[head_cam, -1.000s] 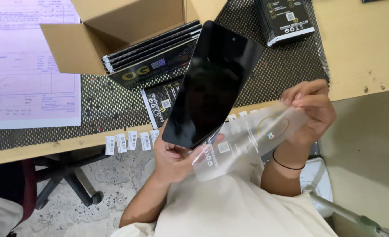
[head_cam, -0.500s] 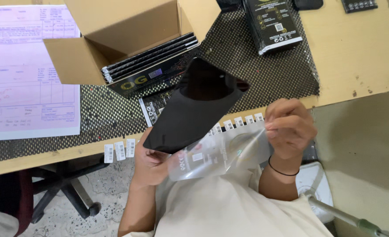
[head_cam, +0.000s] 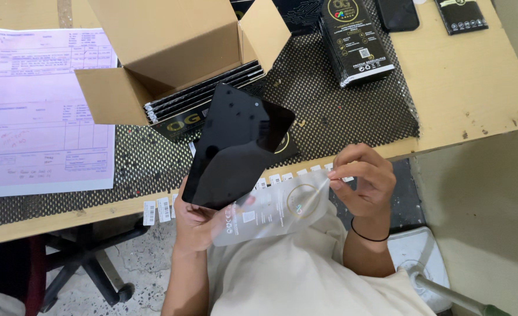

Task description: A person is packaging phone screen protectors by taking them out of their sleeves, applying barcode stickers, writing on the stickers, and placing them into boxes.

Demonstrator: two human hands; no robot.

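- Head view: the left hand [head_cam: 197, 219] was closed around the lower edge of a black glass panel [head_cam: 235, 152], tilted above the bench [head_cam: 469, 88]; since a second before, the panel had dropped lower and leaned left.
- The right hand [head_cam: 364, 184] pinched the clear plastic sleeve [head_cam: 276, 208] at its top corner, just below the panel and near the cardboard box [head_cam: 171, 52].

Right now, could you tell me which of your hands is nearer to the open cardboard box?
Left. The left hand holds the black panel just below the cardboard box; the right hand pinches the clear sleeve further right.
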